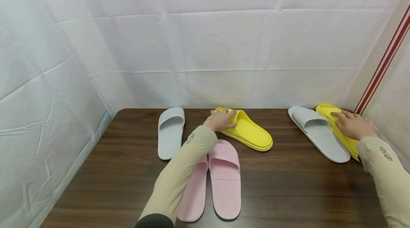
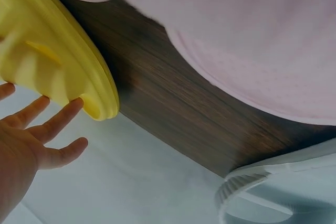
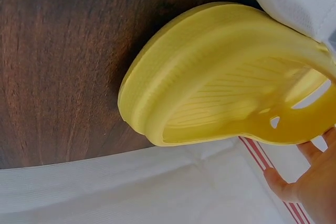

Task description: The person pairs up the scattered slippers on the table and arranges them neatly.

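Observation:
My left hand (image 1: 221, 119) reaches over the strap end of a yellow slipper (image 1: 251, 133) that lies slanted near the table's back edge. In the left wrist view its fingers are spread, with fingertips right at the yellow slipper's (image 2: 68, 61) edge. At the far right, my right hand (image 1: 355, 125) is over a second yellow slipper (image 1: 327, 110), which a grey slipper (image 1: 325, 139) partly overlaps. The right wrist view shows the thumb extended and fingertips close to the rim of that yellow slipper (image 3: 210, 103); the other fingers are largely out of frame.
A pair of pink slippers (image 1: 225, 185) lies side by side in front, the left one partly hidden by my left sleeve. Another grey slipper (image 1: 171, 135) lies at the back left. White cloth (image 1: 205, 42) hangs behind the dark wooden table (image 1: 128, 185), with a red-striped edge at right.

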The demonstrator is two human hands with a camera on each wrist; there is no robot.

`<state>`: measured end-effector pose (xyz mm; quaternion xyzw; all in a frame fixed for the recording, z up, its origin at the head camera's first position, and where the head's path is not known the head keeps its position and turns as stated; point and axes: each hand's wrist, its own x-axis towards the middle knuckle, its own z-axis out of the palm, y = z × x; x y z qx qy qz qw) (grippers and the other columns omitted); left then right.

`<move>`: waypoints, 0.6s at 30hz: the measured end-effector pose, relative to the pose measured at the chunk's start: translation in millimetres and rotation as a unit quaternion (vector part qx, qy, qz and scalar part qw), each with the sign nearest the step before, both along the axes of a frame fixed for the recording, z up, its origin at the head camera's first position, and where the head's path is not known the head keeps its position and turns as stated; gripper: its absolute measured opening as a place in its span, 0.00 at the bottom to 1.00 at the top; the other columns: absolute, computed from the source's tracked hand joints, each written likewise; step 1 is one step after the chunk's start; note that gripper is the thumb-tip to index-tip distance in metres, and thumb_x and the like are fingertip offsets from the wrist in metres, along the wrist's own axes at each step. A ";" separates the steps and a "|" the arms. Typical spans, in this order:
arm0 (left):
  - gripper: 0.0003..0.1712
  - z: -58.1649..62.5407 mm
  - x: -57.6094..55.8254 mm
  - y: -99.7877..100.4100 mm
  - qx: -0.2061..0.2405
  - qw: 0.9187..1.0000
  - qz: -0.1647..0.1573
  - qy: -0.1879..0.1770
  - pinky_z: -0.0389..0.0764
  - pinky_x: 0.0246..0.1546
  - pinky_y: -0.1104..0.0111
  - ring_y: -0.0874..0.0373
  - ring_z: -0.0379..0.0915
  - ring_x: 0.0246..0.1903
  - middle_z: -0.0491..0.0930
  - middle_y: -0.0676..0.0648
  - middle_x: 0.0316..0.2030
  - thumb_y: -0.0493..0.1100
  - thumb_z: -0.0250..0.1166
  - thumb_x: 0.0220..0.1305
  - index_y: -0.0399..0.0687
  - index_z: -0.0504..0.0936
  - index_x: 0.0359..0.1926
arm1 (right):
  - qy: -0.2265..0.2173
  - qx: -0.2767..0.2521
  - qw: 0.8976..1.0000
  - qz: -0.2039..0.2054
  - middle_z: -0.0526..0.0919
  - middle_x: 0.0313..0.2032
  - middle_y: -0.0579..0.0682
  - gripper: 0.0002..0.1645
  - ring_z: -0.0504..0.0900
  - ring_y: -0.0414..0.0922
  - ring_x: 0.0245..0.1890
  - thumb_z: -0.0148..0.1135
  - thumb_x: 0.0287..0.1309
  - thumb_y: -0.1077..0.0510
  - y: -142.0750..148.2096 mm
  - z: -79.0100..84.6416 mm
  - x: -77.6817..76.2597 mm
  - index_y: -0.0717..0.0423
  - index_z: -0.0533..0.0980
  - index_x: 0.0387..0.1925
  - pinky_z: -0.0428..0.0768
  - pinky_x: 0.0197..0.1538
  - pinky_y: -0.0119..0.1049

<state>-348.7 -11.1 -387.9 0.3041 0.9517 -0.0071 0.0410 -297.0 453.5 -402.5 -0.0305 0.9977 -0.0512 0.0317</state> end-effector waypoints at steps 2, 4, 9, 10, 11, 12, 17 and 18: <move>0.33 0.5 1.8 3.4 -0.001 1.000 -0.005 -0.002 0.58 0.55 0.39 0.37 0.63 0.57 0.61 0.40 0.61 0.61 0.46 0.64 0.57 0.54 0.66 | -0.001 0.000 1.000 0.001 0.49 0.63 0.70 0.34 0.49 0.74 0.56 0.27 0.64 0.39 -0.4 -0.1 0.1 0.53 0.51 0.65 0.39 0.45 0.79; 0.33 1.2 3.3 6.8 0.000 1.000 -0.009 -0.005 0.57 0.55 0.39 0.39 0.64 0.57 0.60 0.40 0.62 0.61 0.46 0.63 0.57 0.54 0.66 | -0.003 -0.001 1.000 0.001 0.49 0.63 0.70 0.35 0.48 0.75 0.56 0.26 0.64 0.38 -0.6 -0.2 0.2 0.53 0.51 0.65 0.39 0.45 0.79; 0.33 3.1 5.7 15.8 -0.009 1.000 -0.012 -0.016 0.56 0.56 0.39 0.45 0.63 0.59 0.60 0.41 0.63 0.60 0.46 0.64 0.58 0.53 0.66 | -0.006 -0.004 1.000 0.000 0.48 0.63 0.70 0.35 0.48 0.75 0.56 0.25 0.64 0.38 -1.1 0.0 -0.3 0.53 0.50 0.66 0.39 0.45 0.79; 0.33 3.1 6.1 17.6 -0.014 1.000 -0.014 -0.016 0.55 0.56 0.39 0.46 0.63 0.60 0.59 0.41 0.63 0.60 0.46 0.64 0.58 0.53 0.67 | -0.006 -0.005 1.000 -0.001 0.48 0.63 0.70 0.35 0.48 0.75 0.56 0.25 0.64 0.38 -1.0 0.1 -0.5 0.53 0.50 0.66 0.38 0.45 0.79; 0.33 3.1 6.5 19.4 -0.019 1.000 -0.016 -0.017 0.55 0.56 0.39 0.46 0.62 0.60 0.59 0.42 0.63 0.61 0.46 0.64 0.58 0.52 0.67 | -0.007 -0.006 1.000 -0.002 0.47 0.63 0.70 0.35 0.47 0.75 0.56 0.25 0.64 0.38 -1.0 0.2 -0.7 0.53 0.49 0.66 0.38 0.45 0.79; 0.33 3.0 7.0 21.2 -0.026 0.999 -0.020 -0.016 0.54 0.57 0.39 0.47 0.62 0.60 0.58 0.42 0.64 0.61 0.45 0.64 0.59 0.52 0.67 | -0.008 -0.007 1.000 -0.003 0.47 0.63 0.70 0.35 0.47 0.75 0.56 0.25 0.64 0.38 -1.0 0.3 -0.9 0.53 0.49 0.66 0.38 0.45 0.79; 0.34 4.8 12.8 29.2 -0.067 0.997 -0.045 -0.007 0.54 0.58 0.40 0.49 0.63 0.60 0.57 0.44 0.65 0.62 0.42 0.64 0.60 0.50 0.68 | -0.014 -0.009 1.000 -0.002 0.46 0.63 0.70 0.36 0.46 0.76 0.56 0.24 0.64 0.38 -0.4 0.4 -1.1 0.53 0.49 0.66 0.38 0.45 0.79; 0.34 5.9 14.6 30.5 -0.075 0.996 -0.050 -0.002 0.54 0.58 0.40 0.49 0.63 0.60 0.58 0.44 0.65 0.62 0.42 0.64 0.60 0.50 0.67 | -0.014 -0.008 1.000 -0.001 0.46 0.63 0.70 0.36 0.47 0.76 0.56 0.24 0.64 0.37 -0.2 0.4 -1.1 0.53 0.49 0.66 0.38 0.45 0.79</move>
